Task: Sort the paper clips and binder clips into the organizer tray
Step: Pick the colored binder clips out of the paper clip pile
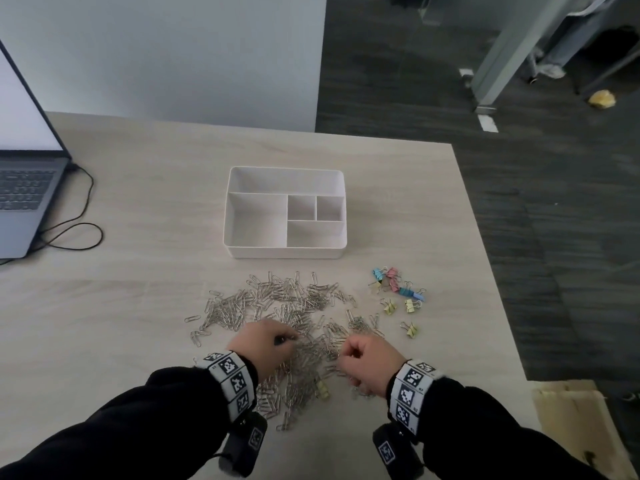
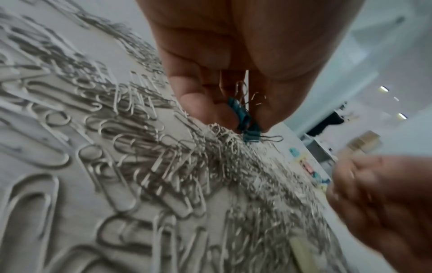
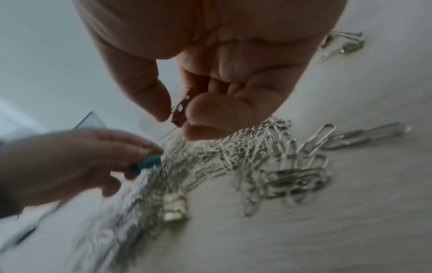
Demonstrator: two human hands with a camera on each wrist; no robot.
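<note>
A white organizer tray [image 1: 232, 216] with several bare compartments stands mid-table. In front of it lies a wide pile of silver paper clips [image 1: 294, 306]. Coloured binder clips [image 1: 398, 292] lie in a loose group to the pile's right, and a yellow binder clip [image 1: 322, 389] [image 3: 175, 208] sits in the pile between my wrists. My left hand [image 1: 291, 338] [image 2: 245, 122] is over the pile and pinches teal binder clips [image 2: 251, 137] [image 3: 147, 164]. My right hand [image 1: 346, 355] [image 3: 178, 115] hovers beside it, its thumb and forefinger pinching a small dark-red clip [image 3: 179, 109].
An open laptop [image 1: 24, 188] with a looping black cable [image 1: 79, 230] sits at the table's left. The table's right edge [image 1: 485, 258] drops to dark carpet. Cardboard [image 1: 571, 427] lies at the near right corner.
</note>
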